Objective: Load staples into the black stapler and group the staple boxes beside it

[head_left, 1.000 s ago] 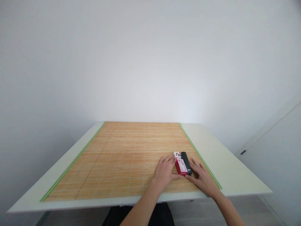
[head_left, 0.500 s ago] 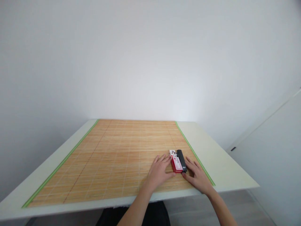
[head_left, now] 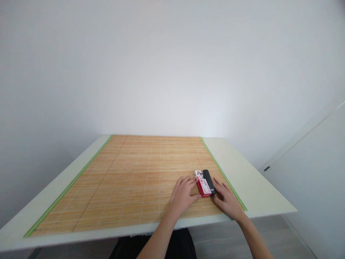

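Observation:
A small red-and-white box (head_left: 204, 187) lies on the bamboo mat, with a smaller white printed box (head_left: 198, 173) at its far end. Along their right side is a black stapler (head_left: 208, 182), its long body pointing away from me. My left hand (head_left: 182, 196) rests on the mat to the left, fingers stretched out, with fingertips and thumb at the boxes' left edge. On the other side, my right hand (head_left: 228, 201) lies with fingers spread, its fingertips close beside the stapler. Whether they touch it I cannot tell. Neither hand is wrapped around anything.
The bamboo mat (head_left: 129, 180) with green edging covers most of the white table (head_left: 256, 190). A white wall (head_left: 161, 72) stands behind the table's far edge. My legs (head_left: 180, 246) are under the near edge, and a white panel with a dark handle (head_left: 266, 168) is at the right.
My right thumb has shifted slightly right, from the stapler's near end. The stapler and boxes stay side by side, and my left hand keeps its place. The view has tilted very slightly.

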A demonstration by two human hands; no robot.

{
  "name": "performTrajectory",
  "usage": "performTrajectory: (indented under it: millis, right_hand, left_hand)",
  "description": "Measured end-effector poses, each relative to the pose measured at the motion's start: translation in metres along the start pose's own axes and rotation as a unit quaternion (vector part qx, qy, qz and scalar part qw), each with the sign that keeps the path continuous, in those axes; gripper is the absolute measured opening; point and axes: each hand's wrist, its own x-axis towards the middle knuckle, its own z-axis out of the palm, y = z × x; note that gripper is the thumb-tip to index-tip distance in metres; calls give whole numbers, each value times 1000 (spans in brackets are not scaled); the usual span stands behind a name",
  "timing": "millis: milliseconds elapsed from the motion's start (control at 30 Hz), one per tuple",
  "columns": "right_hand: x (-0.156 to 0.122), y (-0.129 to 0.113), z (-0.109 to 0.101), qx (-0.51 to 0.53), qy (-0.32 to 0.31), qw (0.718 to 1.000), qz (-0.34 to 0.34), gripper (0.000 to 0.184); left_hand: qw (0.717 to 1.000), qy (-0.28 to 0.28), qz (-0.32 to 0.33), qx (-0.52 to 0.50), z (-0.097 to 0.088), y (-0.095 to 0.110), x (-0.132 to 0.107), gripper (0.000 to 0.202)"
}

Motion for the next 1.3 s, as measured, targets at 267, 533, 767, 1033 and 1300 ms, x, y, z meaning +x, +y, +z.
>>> performTrajectory:
  millis: [267,533,767,1033,1300]
  right_hand:
    - [-1,-2,0,-11,6,1000,-5,73]
    - [-2,-3,0,-20,17,1000,-5,69]
    - [-2,0,1,-37,10,999,-11,64]
    - [-2,-2,2,-33,24,999,-19,67]
    - [-15,-16,-14,118,167,979,1,61]
  left_hand:
    - [1000,-16,11,23,2,2,0,68]
    - [999,-8,4,49,5,10,-4,61]
    - [999,-4,-3,36,4,10,-4,63]
    - [1000,11,-3,22,3,11,-4,62]
    - [996,68,-45,-21,-13,3,-31,50]
